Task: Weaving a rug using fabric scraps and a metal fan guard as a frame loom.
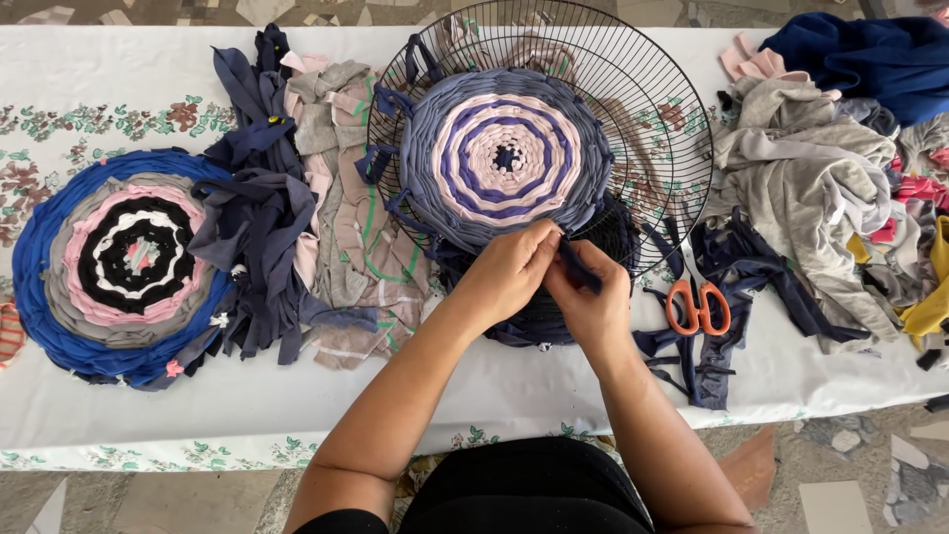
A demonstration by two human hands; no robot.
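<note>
far left of the hands, a finished round rug (pixel 124 262) of blue, grey, pink and black rings lies flat, its rim close to the near table edge. between it and the hands, a heap of navy and grey fabric strips (pixel 297 227) covers the white floral tablecloth (pixel 99 109); bare cloth remains behind the rug and along the near edge under the forearms. the left hand (pixel 504 277) is closed, fingertips pinching at the near rim of the woven disc (pixel 504 158). the right hand (pixel 593 302) touches the left and grips a dark navy strip (pixel 578 267) between thumb and fingers. the disc sits just beyond both hands on a black wire fan guard (pixel 643 109), whose far rim reaches the far table edge. the disc shows concentric pink and purple rings with a slate-blue outer band; loose navy loops hang at its left side. just right of the right hand lie orange-handled scissors (pixel 697 307) amid navy scraps. further right, a pile of grey clothing (pixel 811 178) fills the table.
</note>
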